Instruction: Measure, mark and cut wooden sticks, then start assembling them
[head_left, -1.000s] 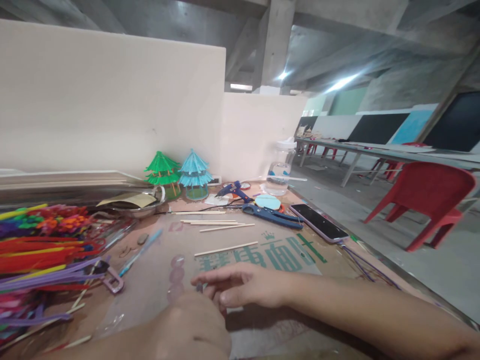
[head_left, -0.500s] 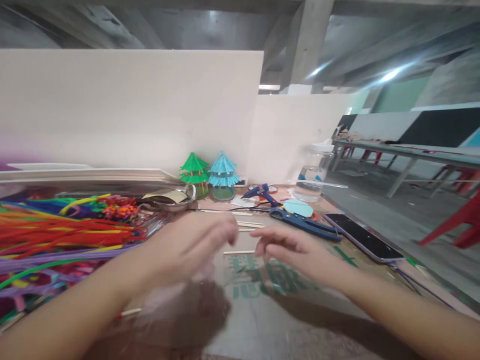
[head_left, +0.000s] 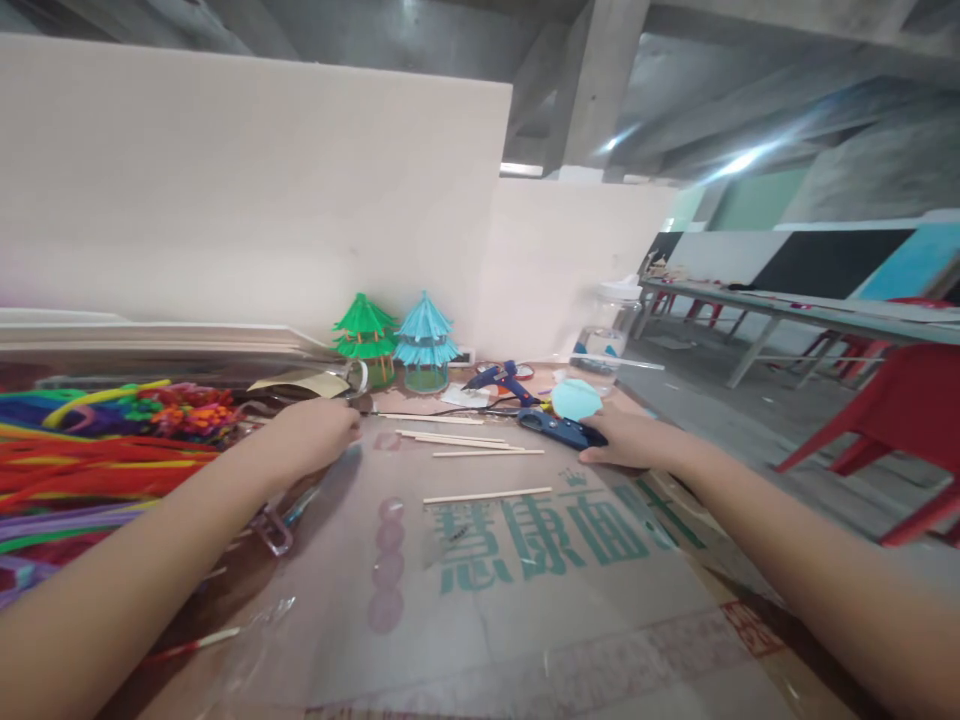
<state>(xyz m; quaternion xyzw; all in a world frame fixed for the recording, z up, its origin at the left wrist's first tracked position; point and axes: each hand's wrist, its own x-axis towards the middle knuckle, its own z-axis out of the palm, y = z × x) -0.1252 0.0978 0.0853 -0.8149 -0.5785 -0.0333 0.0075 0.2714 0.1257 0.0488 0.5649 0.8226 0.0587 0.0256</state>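
My left hand (head_left: 319, 437) reaches to the left edge of the plastic-covered work surface (head_left: 480, 630), beside the craft strips. Its fingers are curled, their tips turned away; what they hold, if anything, is hidden. At the right, my right hand (head_left: 634, 440) is around the handle end of a dark blue hand tool (head_left: 551, 427), thumb on the near side. A pale blue paper disc (head_left: 576, 399) touches or overlaps the tool's far side. Between my hands lie several thin wooden sticks (head_left: 457, 440), with a single stick (head_left: 487, 495) closer to me.
Green (head_left: 364, 340) and pale blue (head_left: 425, 345) tiered-roof models stand at the back. A blue glue gun (head_left: 499, 378) and a water bottle (head_left: 604, 325) are to their right. Colourful pipe cleaners (head_left: 97, 460) pile up at left. White boards (head_left: 262, 200) rise behind; a red chair (head_left: 885, 430) stands at right.
My hands have moved apart from above the middle: the left outward to the left edge, the right onto the dark blue tool. The camera view has shifted slightly; the sticks are now uncovered.
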